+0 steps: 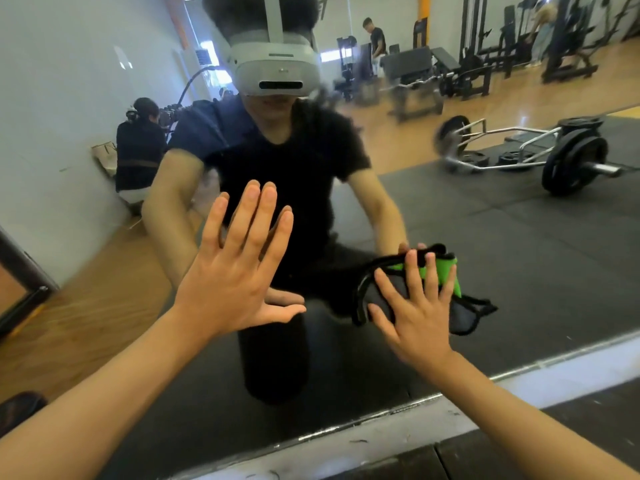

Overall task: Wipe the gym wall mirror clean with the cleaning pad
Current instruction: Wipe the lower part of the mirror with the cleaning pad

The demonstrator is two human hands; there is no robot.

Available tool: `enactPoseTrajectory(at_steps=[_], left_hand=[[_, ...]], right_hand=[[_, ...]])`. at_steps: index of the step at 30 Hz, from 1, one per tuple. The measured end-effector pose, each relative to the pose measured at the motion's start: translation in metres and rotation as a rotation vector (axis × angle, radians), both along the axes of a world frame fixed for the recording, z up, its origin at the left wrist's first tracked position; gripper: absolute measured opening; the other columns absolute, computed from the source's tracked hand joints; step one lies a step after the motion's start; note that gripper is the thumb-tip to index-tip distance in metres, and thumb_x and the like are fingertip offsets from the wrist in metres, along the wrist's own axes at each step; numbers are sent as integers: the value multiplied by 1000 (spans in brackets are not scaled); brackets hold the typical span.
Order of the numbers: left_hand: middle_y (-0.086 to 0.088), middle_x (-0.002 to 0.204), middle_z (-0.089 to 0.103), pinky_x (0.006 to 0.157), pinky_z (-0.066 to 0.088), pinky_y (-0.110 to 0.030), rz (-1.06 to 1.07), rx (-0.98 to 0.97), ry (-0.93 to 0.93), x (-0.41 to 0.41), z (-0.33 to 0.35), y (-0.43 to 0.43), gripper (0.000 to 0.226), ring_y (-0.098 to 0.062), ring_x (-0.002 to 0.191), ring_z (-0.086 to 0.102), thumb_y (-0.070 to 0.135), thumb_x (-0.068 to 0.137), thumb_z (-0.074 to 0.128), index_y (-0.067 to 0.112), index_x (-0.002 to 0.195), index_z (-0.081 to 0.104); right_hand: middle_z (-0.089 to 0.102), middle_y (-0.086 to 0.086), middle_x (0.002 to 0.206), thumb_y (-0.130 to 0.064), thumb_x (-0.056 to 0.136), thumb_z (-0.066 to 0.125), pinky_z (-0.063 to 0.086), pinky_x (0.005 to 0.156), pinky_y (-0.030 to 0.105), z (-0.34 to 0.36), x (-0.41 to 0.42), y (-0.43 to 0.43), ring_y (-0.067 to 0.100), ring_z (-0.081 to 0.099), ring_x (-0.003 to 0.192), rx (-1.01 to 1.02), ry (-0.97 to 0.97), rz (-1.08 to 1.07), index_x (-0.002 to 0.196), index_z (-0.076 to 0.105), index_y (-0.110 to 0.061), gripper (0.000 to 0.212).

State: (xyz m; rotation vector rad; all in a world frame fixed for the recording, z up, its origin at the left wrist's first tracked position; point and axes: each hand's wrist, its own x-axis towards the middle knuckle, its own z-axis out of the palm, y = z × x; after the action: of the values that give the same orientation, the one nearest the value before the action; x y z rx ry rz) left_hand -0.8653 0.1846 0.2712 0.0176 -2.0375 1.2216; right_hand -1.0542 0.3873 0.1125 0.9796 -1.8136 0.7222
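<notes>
Mirror: large frameless gym wall mirror [519, 237], glass running down to a pale metal bottom edge strip [381, 415] just above the floor.
Left hand: bare left hand [235, 271], fingers straight and spread, palm laid flat on the glass left of centre, thumb pointing right toward the pad; nothing held.
Right hand: bare right hand [420, 313], fingers straight and fanned apart, pressing flat on the pad near the lower right part of the glass, above the bottom edge strip.
Pad: grey cleaning pad with black binding and a bright green patch [467, 313], pinned between right hand and glass; left end bent away from the mirror, right end poking out past the fingers.
Gap between hands: near, not touching.
Reflection, centre: crouched person in black T-shirt wearing a white headset [277, 71].
Reflection, right: chrome trap bar loaded with black weight plates [568, 157] on black rubber matting.
Reflection, rear: black weight benches and machines [415, 67] on wooden flooring; two further persons, one squatting at the left wall.
Floor below mirror: dark rubber tiles [502, 455].
</notes>
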Motion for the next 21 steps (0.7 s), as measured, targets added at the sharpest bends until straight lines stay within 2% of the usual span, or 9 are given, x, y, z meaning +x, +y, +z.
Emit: enactPoseTrajectory(at_steps=[4, 6, 8, 13, 17, 21], left_hand=[[-37, 167, 16, 127, 12, -66, 5, -10, 17, 0, 0, 1, 127, -51, 157, 16, 93, 85, 46, -8, 160, 30], [-36, 167, 18, 127, 12, -66, 1, -8, 33, 0, -1, 1, 127, -50, 158, 16, 93, 84, 48, -8, 160, 31], [-36, 166, 21, 127, 14, -65, 3, -4, 51, 0, -2, 0, 127, -49, 158, 16, 93, 84, 50, -7, 160, 32], [-33, 169, 17, 127, 13, -64, 23, -9, 64, -1, -5, -1, 127, -46, 160, 11, 94, 82, 51, -5, 160, 33], [-30, 171, 15, 128, 14, -61, -13, 2, 42, -2, -5, -3, 126, -43, 161, 11, 93, 80, 56, -3, 160, 35], [-32, 171, 13, 127, 11, -62, -44, -22, 17, -2, -5, -6, 117, -45, 161, 9, 92, 83, 53, 4, 160, 40]], right_hand=[[24, 18, 168, -52, 106, 42, 14, 121, 70, 167, -18, -9, 46, 20, 155, -240, 59, -43, 160, 36, -30, 59], [31, 22, 165, -52, 107, 39, 15, 121, 69, 213, -27, -8, 48, 25, 153, -266, 117, -89, 160, 38, -28, 58], [29, 22, 166, -51, 107, 39, 14, 122, 68, 196, -31, -2, 46, 21, 155, -244, 109, -90, 160, 36, -27, 58], [6, 9, 174, -52, 106, 40, 13, 121, 72, 46, -37, 18, 36, 2, 160, -68, 58, -31, 160, 32, -34, 57], [4, 5, 174, -53, 103, 43, 5, 125, 64, 31, -43, 20, 34, 4, 160, -66, 91, 22, 161, 28, -39, 61], [3, 4, 175, -52, 104, 41, 6, 125, 64, 29, -42, 16, 33, 4, 160, -91, 82, 13, 155, 35, -37, 54]])
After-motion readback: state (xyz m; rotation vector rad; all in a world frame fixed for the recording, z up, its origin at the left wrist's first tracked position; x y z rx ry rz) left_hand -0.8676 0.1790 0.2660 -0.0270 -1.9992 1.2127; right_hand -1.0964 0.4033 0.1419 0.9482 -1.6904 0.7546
